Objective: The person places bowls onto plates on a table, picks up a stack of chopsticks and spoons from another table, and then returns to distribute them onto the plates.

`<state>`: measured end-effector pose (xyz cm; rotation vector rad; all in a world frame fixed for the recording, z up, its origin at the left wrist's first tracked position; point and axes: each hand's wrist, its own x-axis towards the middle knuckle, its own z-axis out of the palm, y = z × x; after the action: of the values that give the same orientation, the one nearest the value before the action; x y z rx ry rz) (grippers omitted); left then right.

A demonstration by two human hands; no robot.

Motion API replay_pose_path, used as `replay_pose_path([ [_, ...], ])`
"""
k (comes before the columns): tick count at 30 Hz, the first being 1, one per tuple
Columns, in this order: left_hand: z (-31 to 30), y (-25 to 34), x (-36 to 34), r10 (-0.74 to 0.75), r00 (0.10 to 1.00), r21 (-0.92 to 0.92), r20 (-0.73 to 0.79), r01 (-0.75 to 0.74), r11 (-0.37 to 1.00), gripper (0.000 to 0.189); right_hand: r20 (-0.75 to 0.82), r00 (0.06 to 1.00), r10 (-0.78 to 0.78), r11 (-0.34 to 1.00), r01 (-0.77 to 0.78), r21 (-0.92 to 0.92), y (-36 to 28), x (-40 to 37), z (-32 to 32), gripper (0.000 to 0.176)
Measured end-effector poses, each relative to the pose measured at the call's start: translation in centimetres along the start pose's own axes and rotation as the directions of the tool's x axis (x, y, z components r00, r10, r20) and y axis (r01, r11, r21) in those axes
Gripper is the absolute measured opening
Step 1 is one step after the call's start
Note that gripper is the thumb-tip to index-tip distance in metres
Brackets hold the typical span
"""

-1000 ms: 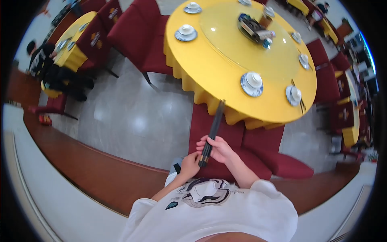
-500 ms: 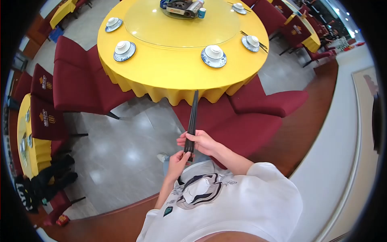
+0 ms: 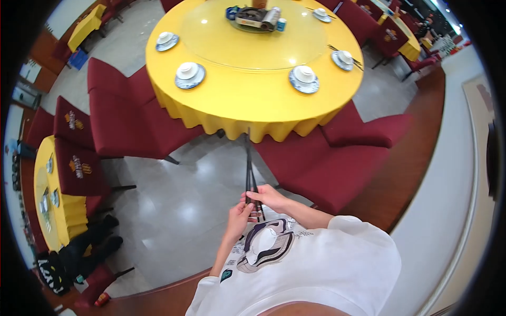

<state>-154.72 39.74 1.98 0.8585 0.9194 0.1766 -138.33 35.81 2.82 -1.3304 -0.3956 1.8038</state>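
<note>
A bundle of dark chopsticks point(image 3: 249, 167) is in front of my body, its thin ends pointing toward the table. My right hand point(image 3: 269, 198) is closed around the middle of the bundle. Nearer my shirt, my left hand point(image 3: 239, 220) pinches the chopsticks close to their lower ends. The sticks are fanned apart, with one part slanting across the others. Partly hidden by my fingers, their exact number cannot be made out.
Ahead stands a round table with a yellow cloth point(image 3: 237, 108), bearing a white bowl on a saucer point(image 3: 304, 79), another bowl setting point(image 3: 189, 75) and a portable stove point(image 3: 252, 18). Maroon chairs point(image 3: 316, 163) flank it. A wall point(image 3: 448, 131) runs along the right. A person's dark-clothed legs point(image 3: 92, 247) show lower left.
The chopsticks, held together in a tight bundle before, are now spread apart in my hands. The table and chairs have shifted right and slightly down in view.
</note>
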Motion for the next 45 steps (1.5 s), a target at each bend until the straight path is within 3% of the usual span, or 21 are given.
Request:
replay_pose_path([
  [5, -2.0, 3.7, 3.1, -0.005, 0.995, 0.012, -0.098, 0.006, 1.0, 0.021, -0.002, 1.0, -0.03, 0.983, 0.03, 0.179, -1.9, 4.8, -1.4, 0.032],
  [10, -4.4, 9.2, 7.6, 0.074, 0.956, 0.077, -0.283, -0.054, 0.996, 0.021, 0.003, 0.998, -0.057, 0.976, 0.055, 0.209, -7.1, 9.3, -3.0, 0.034],
  [14, -6.7, 12.8, 11.1, 0.127, 0.914, 0.131, -0.385, -0.082, 0.988, 0.021, 0.185, 0.975, -0.12, 0.982, 0.089, 0.166, -8.0, 12.4, -4.5, 0.032],
  [16, -7.2, 13.8, 13.0, 0.13, 0.885, 0.127, -0.447, -0.081, 0.989, 0.023, 0.201, 0.977, -0.074, 0.989, 0.047, 0.139, -9.0, 12.7, -5.1, 0.033],
  [19, -8.5, 15.4, 15.2, 0.128, 0.896, 0.082, -0.426, -0.103, 0.991, 0.024, 0.237, 0.964, -0.123, 0.989, 0.098, 0.114, -10.1, 13.3, -6.1, 0.033],
  [29, -12.5, 22.5, 23.5, 0.132, 0.928, 0.111, -0.349, -0.099, 0.989, 0.022, -0.085, 0.986, -0.145, 0.942, 0.164, 0.293, -14.0, 17.2, -6.0, 0.031],
  [31, -14.3, 24.4, 25.7, 0.152, 0.928, 0.133, -0.339, -0.113, 0.985, 0.023, -0.257, 0.958, -0.131, 0.919, 0.214, 0.331, -16.1, 18.4, -5.4, 0.03],
  [35, -19.3, 28.3, 30.2, 0.155, 0.942, 0.193, -0.297, -0.099, 0.976, 0.022, -0.42, 0.907, -0.015, 0.878, 0.213, 0.429, -18.8, 23.5, -3.4, 0.028],
  [38, -23.3, 32.2, 31.7, 0.136, 0.959, 0.182, -0.248, -0.092, 0.979, 0.018, -0.567, 0.823, 0.024, 0.942, 0.171, 0.288, -21.4, 27.5, -1.4, 0.032],
  [41, -28.1, 34.8, 33.0, 0.185, 0.935, 0.286, -0.302, -0.096, 0.953, 0.021, -0.661, 0.75, -0.032, 0.981, 0.149, 0.121, -22.4, 32.5, -0.2, 0.034],
  [42, -30.0, 34.9, 34.1, 0.229, 0.924, 0.338, -0.305, -0.12, 0.933, 0.022, -0.631, 0.775, -0.028, 0.986, 0.125, 0.11, -21.4, 34.6, -0.7, 0.034],
  [44, -31.8, 36.4, 35.3, 0.245, 0.92, 0.415, -0.305, -0.103, 0.904, 0.025, -0.752, 0.528, -0.395, 0.917, 0.182, -0.354, -18.4, 38.7, -2.8, 0.035],
  [45, -33.1, 37.1, 36.3, 0.288, 0.913, 0.492, -0.288, -0.117, 0.863, 0.026, -0.742, 0.538, -0.4, 0.914, 0.182, -0.362, -18.3, 40.3, -3.3, 0.035],
])
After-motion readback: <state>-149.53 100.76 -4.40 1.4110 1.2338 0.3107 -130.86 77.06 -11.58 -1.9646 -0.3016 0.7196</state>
